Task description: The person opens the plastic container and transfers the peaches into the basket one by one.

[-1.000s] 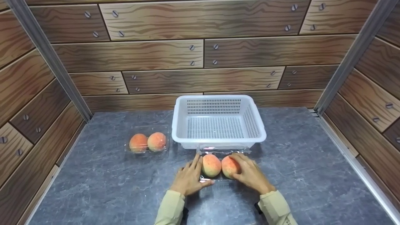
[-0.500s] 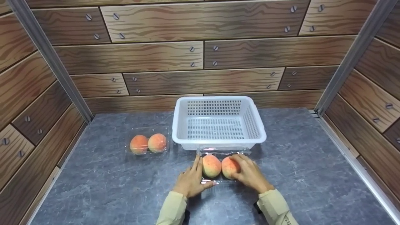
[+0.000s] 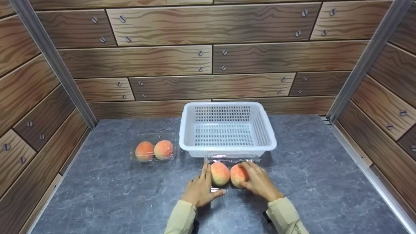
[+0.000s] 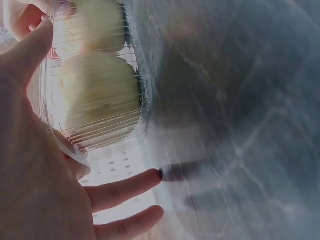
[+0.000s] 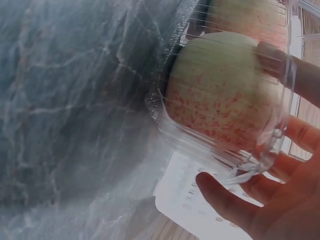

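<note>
At the lower centre of the head view, two peaches sit side by side in a clear plastic container (image 3: 214, 189), the left peach (image 3: 220, 174) and the right peach (image 3: 239, 176). The left hand (image 3: 197, 191) lies along the container's left side, its grip apart: fingers straight, thumb stretched toward the front edge; the left wrist view shows two fingers extended past the container. The right hand (image 3: 260, 182) has its grip clamped on the right peach, fingers over the top and thumb at the front. A clear lid (image 3: 234, 157) shows behind these peaches, just in front of a white basket (image 3: 227, 149) at the centre of the frame; whether they touch I cannot tell. Left of the basket, at centre left, a second clear container (image 3: 156, 136) holds two more peaches (image 3: 163, 149), also side by side. Pale sleeves (image 3: 182, 214) reach in from the bottom edge. Everything stands on a grey marbled desk (image 3: 113, 188), with a wood-plank wall (image 3: 162, 58) filling the upper part and metal strips (image 3: 52, 61) running down its corners.
</note>
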{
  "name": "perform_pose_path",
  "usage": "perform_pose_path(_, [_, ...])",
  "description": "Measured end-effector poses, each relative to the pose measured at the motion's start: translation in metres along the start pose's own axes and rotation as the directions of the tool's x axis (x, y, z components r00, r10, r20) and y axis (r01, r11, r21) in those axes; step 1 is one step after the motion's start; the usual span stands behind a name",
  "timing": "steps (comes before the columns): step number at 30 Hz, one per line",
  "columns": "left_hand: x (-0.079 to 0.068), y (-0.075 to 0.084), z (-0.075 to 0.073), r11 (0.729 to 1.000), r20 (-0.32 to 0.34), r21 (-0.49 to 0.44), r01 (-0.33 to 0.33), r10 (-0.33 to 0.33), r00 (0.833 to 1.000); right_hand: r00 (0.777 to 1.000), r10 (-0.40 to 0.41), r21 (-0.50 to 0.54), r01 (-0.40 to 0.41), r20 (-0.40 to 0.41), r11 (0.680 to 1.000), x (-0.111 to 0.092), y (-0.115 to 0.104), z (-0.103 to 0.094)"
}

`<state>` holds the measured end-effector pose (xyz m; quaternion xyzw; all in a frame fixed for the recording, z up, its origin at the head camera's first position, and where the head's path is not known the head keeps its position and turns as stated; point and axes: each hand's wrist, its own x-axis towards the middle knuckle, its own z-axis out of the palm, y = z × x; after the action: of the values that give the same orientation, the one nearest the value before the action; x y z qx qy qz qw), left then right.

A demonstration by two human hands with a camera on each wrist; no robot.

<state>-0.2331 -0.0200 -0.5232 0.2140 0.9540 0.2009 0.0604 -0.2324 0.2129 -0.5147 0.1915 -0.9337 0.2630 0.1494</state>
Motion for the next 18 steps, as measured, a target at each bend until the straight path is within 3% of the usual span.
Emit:
perform_pose_path(12, [0.0018,-0.0014,0.0027,0.999,-0.004,0.007,-0.041,0.041,0.999,0.982,0.075,0.056,-0.086,0.174,0.995,0.0027,-0.0014,-0.0034])
perform_pose_path(18, [0.0019,-0.0032,0.0025,0.999,-0.011,0.007,-0.042,0.042,0.999,0.981,0.1,0.057,-0.11,0.168,0.992,0.0047,-0.003,-0.0024])
